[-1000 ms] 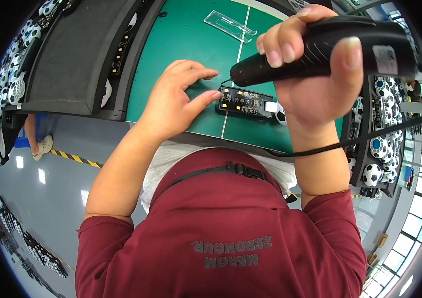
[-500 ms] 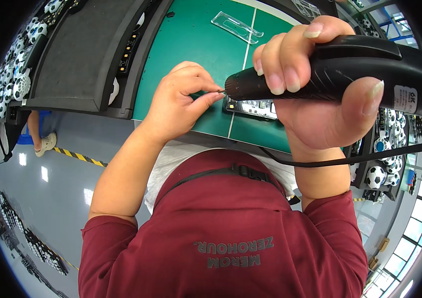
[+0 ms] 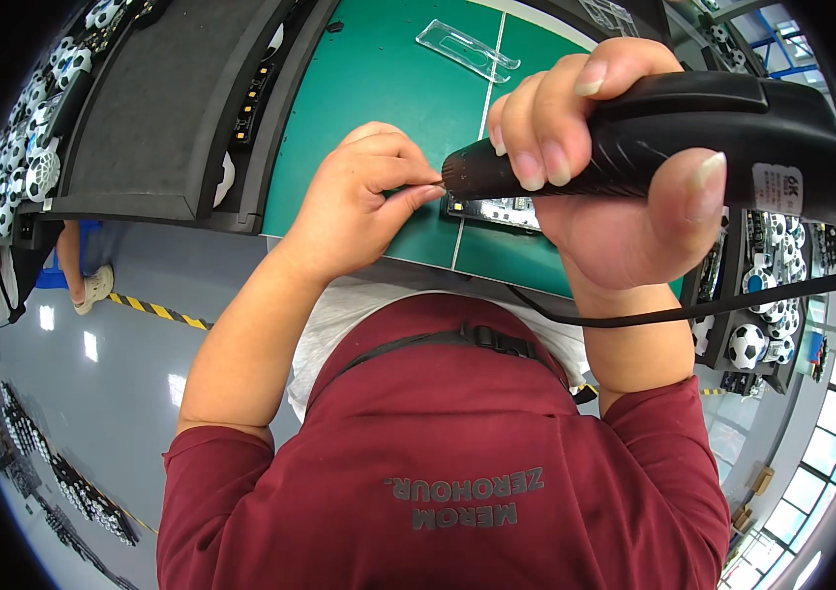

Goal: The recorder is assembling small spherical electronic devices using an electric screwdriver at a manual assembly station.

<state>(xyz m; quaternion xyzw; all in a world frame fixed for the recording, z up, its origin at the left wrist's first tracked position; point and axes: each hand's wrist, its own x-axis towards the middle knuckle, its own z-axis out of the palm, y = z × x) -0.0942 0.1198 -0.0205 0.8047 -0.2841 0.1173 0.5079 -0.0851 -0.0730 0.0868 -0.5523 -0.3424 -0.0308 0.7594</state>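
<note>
My right hand grips a black corded electric screwdriver, held close under the camera with its tip pointing left. My left hand has thumb and forefinger pinched at the tool's tip, just above a small dark circuit board lying on the green mat. Most of the board is hidden behind the tool and my right hand. Whether something tiny sits between the left fingertips cannot be seen.
A clear plastic piece lies at the far side of the mat. A dark tray stands to the left. Bins of small black-and-white ball-shaped parts flank the right, with more at far left. The tool's cable runs rightward.
The screwdriver has risen closer to the camera and now covers most of the board. My left hand has gone from resting on the board to pinching at the tool's tip.
</note>
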